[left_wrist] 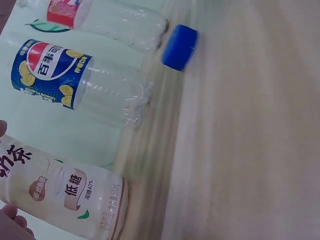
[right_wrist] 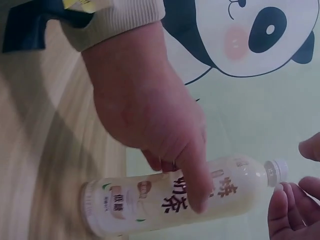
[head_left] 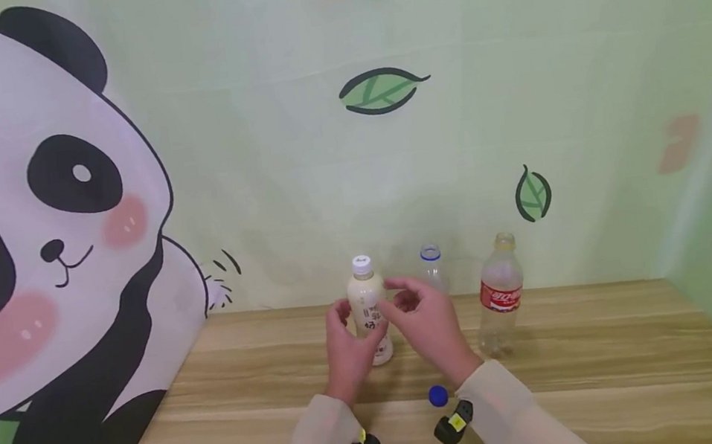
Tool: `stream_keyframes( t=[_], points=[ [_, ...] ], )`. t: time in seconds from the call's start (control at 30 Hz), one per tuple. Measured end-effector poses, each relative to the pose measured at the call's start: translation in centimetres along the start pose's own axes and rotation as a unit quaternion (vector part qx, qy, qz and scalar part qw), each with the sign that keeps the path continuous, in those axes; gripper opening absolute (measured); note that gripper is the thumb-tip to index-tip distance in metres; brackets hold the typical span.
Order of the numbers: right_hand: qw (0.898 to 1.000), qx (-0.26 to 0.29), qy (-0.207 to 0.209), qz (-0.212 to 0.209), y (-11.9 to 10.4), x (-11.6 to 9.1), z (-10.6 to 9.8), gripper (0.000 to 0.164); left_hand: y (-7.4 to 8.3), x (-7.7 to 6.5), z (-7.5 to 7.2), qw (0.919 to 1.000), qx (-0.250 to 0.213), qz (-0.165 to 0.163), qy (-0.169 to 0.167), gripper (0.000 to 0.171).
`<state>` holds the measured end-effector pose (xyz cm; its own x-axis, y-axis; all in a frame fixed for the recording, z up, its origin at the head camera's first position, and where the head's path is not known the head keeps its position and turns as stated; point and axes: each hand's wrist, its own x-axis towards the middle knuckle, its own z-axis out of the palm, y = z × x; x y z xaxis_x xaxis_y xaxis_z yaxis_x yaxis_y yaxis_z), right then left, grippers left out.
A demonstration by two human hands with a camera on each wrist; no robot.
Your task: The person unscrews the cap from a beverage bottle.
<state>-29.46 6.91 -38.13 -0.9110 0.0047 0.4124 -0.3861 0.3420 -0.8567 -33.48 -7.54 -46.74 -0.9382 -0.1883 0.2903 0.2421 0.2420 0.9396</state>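
A milk tea bottle [head_left: 365, 292] with a white cap [head_left: 362, 265] stands upright on the wooden table. My left hand [head_left: 351, 354] grips its body, the thumb across the front label in the right wrist view. To the right of the bottle is my right hand [head_left: 433, 324], thumb and fingers spread apart around nothing. In the right wrist view its fingertips [right_wrist: 281, 200] are close beside the cap. Part of the label is hidden behind the left thumb.
A clear bottle with a blue Pepsi label [left_wrist: 50, 75] stands behind the right hand. Further right is a capless Coca-Cola bottle [head_left: 502, 293]. On the table [head_left: 249, 386], a loose blue cap [head_left: 438, 396] lies near the right wrist. A panda-printed backdrop [head_left: 297, 185] rises behind.
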Motion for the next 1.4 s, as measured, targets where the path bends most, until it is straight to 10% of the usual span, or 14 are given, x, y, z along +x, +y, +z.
stream_keyframes(
  t=[1.4],
  points=[
    [0.999, 0.003, 0.030, 0.030, -1.1, 5.2, 4.1, 0.044, -1.8, 2.9, 1.9, 0.9994, -0.011, 0.006, -0.032, 0.067]
  ],
)
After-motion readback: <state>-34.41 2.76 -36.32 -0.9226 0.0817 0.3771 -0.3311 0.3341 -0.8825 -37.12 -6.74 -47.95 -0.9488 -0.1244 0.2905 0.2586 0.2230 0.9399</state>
